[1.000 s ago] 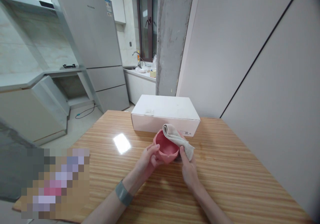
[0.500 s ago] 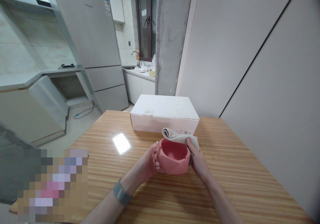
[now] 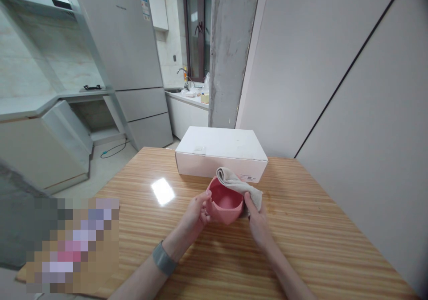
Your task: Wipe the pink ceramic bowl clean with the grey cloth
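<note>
A pink faceted bowl [image 3: 227, 211] is held over the table, its hollow turned up and toward me. My left hand [image 3: 198, 211] grips its left side, thumb at the rim and fingers underneath. A folded light grey cloth [image 3: 236, 183] lies across the far right part of the rim. My right hand [image 3: 256, 213] is closed on the cloth at the bowl's right side, with the thumb on top. The fingers of that hand are mostly hidden behind the cloth and bowl.
A white box [image 3: 220, 150] stands on the wooden table [image 3: 321, 228] just behind the bowl. A blurred-out patch covers the table's left corner. A grey fridge [image 3: 117, 41] and a sink counter are farther back. A pale wall [image 3: 368, 121] runs along the right.
The bowl has shifted slightly left and away from me and has turned in my hands. My right hand and the cloth have moved a little left with it.
</note>
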The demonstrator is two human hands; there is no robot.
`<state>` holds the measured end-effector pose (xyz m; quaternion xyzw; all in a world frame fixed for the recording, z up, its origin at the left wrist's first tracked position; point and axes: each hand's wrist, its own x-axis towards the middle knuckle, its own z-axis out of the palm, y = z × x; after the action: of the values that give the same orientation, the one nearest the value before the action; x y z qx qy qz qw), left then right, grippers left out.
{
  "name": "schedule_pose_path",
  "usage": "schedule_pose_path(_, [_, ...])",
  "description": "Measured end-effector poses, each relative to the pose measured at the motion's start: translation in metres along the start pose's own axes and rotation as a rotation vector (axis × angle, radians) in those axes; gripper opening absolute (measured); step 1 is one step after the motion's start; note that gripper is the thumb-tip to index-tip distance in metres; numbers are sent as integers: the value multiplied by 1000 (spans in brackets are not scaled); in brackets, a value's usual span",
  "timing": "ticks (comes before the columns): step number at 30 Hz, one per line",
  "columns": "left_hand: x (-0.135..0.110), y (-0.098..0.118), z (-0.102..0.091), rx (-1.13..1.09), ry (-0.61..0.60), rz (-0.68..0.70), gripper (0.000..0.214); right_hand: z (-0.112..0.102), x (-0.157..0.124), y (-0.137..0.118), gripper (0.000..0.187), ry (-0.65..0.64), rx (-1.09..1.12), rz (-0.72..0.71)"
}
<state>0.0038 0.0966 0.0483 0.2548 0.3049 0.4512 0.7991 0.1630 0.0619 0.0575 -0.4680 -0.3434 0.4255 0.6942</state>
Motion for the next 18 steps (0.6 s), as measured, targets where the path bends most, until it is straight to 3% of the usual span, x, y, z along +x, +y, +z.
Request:
schedule_pose_path(3, [0,-1,2,-63,28,54,31,5,-5,1,46,-56,6,-77])
schedule_pose_path(7, [-4,-1,4,-65,-82,46,30,4,-7,1,48,-34,-26,-84])
schedule_pose_path(10, [-6,1,5,-33,-156,-25,26,-1,-2,-3,49,19,-34,-27])
schedule_pose_path(15, [0,5,1,85,-65,-247,41,-12,16,-7,51,60,-29,136])
schedule_pose_path(18, [2,4,-1,117,-74,-322,46,-18,22,-6,53,20,-25,220])
